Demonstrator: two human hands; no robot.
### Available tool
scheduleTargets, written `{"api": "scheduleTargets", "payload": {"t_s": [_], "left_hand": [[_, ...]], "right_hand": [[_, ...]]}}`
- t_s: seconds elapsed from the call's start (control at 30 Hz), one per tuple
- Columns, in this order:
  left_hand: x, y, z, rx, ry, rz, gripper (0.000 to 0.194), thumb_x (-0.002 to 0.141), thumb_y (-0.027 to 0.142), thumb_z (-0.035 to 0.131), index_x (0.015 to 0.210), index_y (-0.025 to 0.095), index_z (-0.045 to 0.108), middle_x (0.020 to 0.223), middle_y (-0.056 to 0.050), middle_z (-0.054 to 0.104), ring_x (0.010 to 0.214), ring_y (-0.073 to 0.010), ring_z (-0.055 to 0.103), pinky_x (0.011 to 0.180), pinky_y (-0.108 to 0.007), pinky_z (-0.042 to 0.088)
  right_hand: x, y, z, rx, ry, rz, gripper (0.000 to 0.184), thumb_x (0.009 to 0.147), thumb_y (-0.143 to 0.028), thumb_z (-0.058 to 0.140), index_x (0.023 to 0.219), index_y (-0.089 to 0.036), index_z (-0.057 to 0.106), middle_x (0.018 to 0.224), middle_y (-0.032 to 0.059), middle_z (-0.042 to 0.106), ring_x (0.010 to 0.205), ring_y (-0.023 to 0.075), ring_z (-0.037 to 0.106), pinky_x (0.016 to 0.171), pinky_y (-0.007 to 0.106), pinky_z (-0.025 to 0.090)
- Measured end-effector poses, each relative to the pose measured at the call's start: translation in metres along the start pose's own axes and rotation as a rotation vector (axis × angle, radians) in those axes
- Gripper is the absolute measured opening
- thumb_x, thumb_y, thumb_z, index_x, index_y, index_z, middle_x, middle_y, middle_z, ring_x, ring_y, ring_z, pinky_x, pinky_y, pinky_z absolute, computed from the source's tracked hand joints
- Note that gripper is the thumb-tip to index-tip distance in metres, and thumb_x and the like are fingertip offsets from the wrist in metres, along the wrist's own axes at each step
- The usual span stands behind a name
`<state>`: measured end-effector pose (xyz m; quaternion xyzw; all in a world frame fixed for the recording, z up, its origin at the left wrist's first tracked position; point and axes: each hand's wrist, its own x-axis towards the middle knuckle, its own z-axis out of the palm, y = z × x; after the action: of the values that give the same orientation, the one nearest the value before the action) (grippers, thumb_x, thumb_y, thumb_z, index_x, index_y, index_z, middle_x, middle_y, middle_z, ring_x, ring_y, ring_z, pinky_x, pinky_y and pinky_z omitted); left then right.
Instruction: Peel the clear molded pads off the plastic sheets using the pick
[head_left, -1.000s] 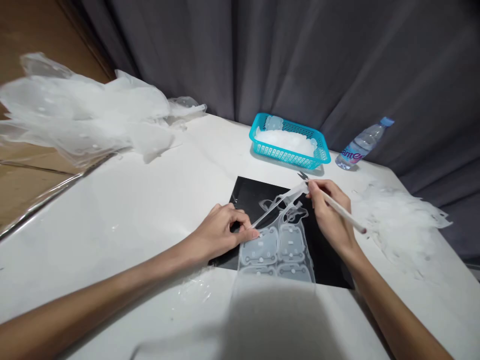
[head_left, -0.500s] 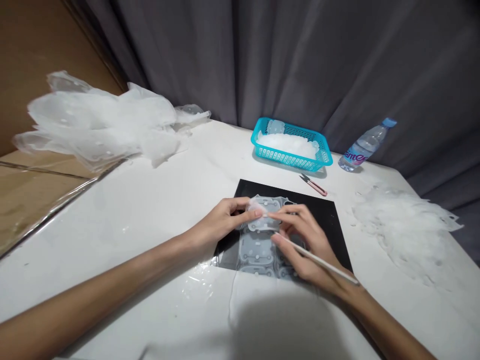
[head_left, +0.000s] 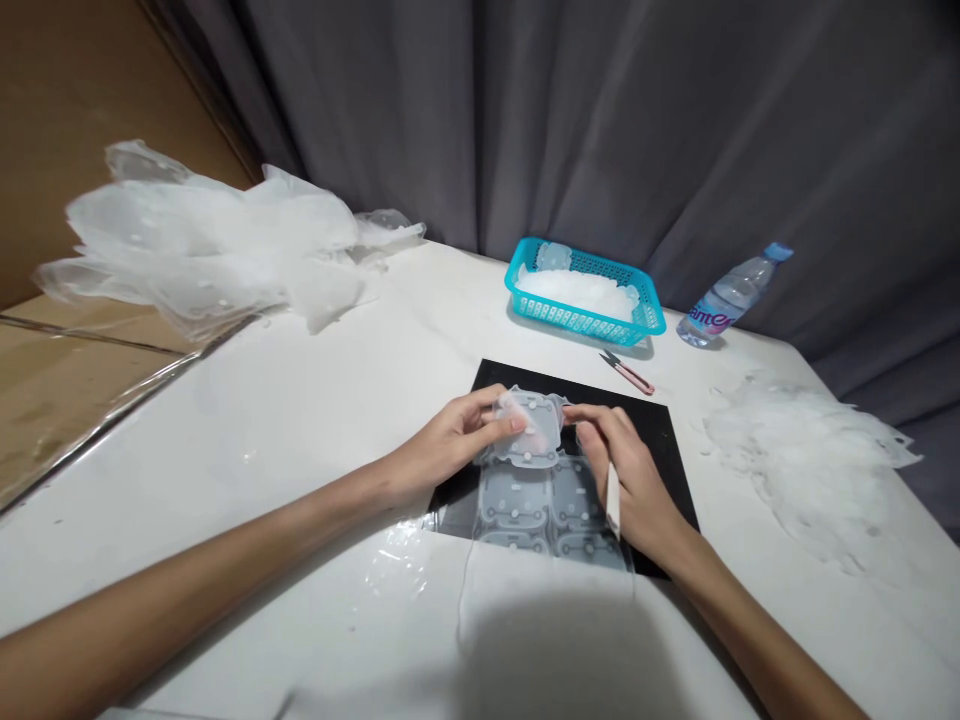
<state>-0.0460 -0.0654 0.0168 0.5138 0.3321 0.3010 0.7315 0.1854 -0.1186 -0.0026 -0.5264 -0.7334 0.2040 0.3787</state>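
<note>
A translucent silicone sheet of moulded pads (head_left: 536,495) lies on a black mat (head_left: 660,440) on the white table (head_left: 300,420). My left hand (head_left: 457,440) pinches the sheet's far end pad (head_left: 534,428) and lifts it a little. My right hand (head_left: 626,480) is closed around a thin white stick (head_left: 613,495), its fingertips touching the right edge of that same pad. The stick runs along the hand toward the wrist.
A turquoise basket (head_left: 585,300) of white pieces stands behind the mat, with small pink snips (head_left: 628,372) in front of it. A water bottle (head_left: 724,300) lies at the back right. White trimmings (head_left: 810,460) are piled right; clear plastic sheets (head_left: 202,245) are heaped left.
A second ago my right hand pulled a thin strip up and away to the far right. It has come back to the sheet, and both hands now hold the far pad.
</note>
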Motion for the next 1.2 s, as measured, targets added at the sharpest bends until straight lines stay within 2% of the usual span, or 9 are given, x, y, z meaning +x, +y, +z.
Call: {"api": "scheduleTargets", "payload": {"t_s": [0.1,0.4,0.5,0.6,0.7,0.8,0.97,1.13,1.2], "left_hand": [[0.002,-0.002,0.0,0.034,0.005,0.04,0.026,0.093,0.04,0.077,0.097,0.018,0.064,0.091,-0.001,0.07,0.084,-0.0146,0.068,0.075,-0.025,0.053],[0.006,-0.005,0.003,0.091,0.102,0.046,0.037,0.081,0.041,0.086,0.086,0.018,0.057,0.076,0.004,0.061,0.069,-0.0118,0.059,0.064,-0.023,0.046],[0.003,-0.001,0.006,0.034,0.076,0.01,0.037,0.079,0.039,0.088,0.086,0.017,0.058,0.075,0.003,0.062,0.068,-0.0115,0.06,0.063,-0.022,0.046],[-0.002,0.002,0.012,-0.03,-0.074,-0.064,0.036,0.08,0.038,0.086,0.086,0.017,0.058,0.074,0.002,0.067,0.063,-0.0111,0.061,0.059,-0.022,0.046],[-0.007,0.002,0.015,-0.01,-0.181,-0.089,0.032,0.083,0.037,0.084,0.088,0.018,0.06,0.077,0.0,0.07,0.066,-0.0125,0.064,0.062,-0.023,0.049],[-0.007,0.001,0.013,0.059,-0.156,-0.055,0.028,0.088,0.04,0.08,0.094,0.017,0.064,0.085,-0.003,0.073,0.073,-0.0154,0.067,0.068,-0.026,0.052],[-0.006,0.002,0.009,0.161,-0.033,0.014,0.035,0.1,0.05,0.061,0.086,0.018,0.068,0.084,-0.005,0.068,0.077,-0.0167,0.061,0.075,-0.03,0.051],[-0.006,0.001,0.01,0.009,-0.044,0.012,0.034,0.101,0.046,0.055,0.091,0.019,0.073,0.09,-0.007,0.069,0.08,-0.0192,0.058,0.085,-0.035,0.05],[-0.006,0.002,0.009,-0.008,-0.104,0.023,0.034,0.101,0.042,0.051,0.09,0.019,0.073,0.091,-0.007,0.069,0.08,-0.0194,0.056,0.085,-0.036,0.049]], "right_hand": [[-0.002,-0.003,0.005,0.22,-0.089,0.092,0.029,0.108,-0.037,0.052,0.133,-0.024,0.058,0.112,0.0081,0.071,0.091,0.0202,0.062,0.083,0.037,0.052],[0.004,-0.006,0.003,0.499,0.012,0.195,0.043,0.094,-0.039,0.074,0.129,-0.021,0.057,0.091,0.0029,0.075,0.067,0.0141,0.051,0.063,0.028,0.044],[0.004,-0.01,0.005,0.403,0.049,0.174,0.035,0.092,-0.033,0.073,0.123,-0.021,0.06,0.086,0.0007,0.074,0.067,0.0139,0.048,0.066,0.028,0.044],[0.003,-0.011,0.008,0.245,0.094,0.125,0.028,0.091,-0.021,0.067,0.118,-0.022,0.062,0.084,-0.0006,0.071,0.069,0.0144,0.05,0.067,0.027,0.044],[0.004,-0.008,0.003,0.142,-0.002,0.044,0.036,0.089,-0.014,0.062,0.124,-0.023,0.062,0.087,0.0002,0.069,0.074,0.0163,0.055,0.069,0.028,0.046],[0.006,-0.004,-0.011,0.066,-0.082,-0.022,0.041,0.089,-0.012,0.058,0.128,-0.024,0.062,0.094,0.0023,0.067,0.078,0.0175,0.057,0.071,0.03,0.049],[0.001,-0.009,-0.017,-0.027,0.323,-0.065,0.026,0.096,-0.016,0.053,0.119,-0.024,0.061,0.092,0.0036,0.057,0.073,0.018,0.054,0.067,0.034,0.05],[-0.009,-0.025,0.004,-0.361,0.138,-0.488,0.042,0.096,-0.038,0.071,0.133,-0.023,0.059,0.104,0.0112,0.064,0.086,0.0243,0.06,0.071,0.038,0.056],[-0.01,-0.028,0.012,-0.499,0.129,-0.573,0.041,0.096,-0.034,0.073,0.133,-0.022,0.061,0.105,0.0128,0.067,0.084,0.0239,0.06,0.073,0.038,0.057]]}}
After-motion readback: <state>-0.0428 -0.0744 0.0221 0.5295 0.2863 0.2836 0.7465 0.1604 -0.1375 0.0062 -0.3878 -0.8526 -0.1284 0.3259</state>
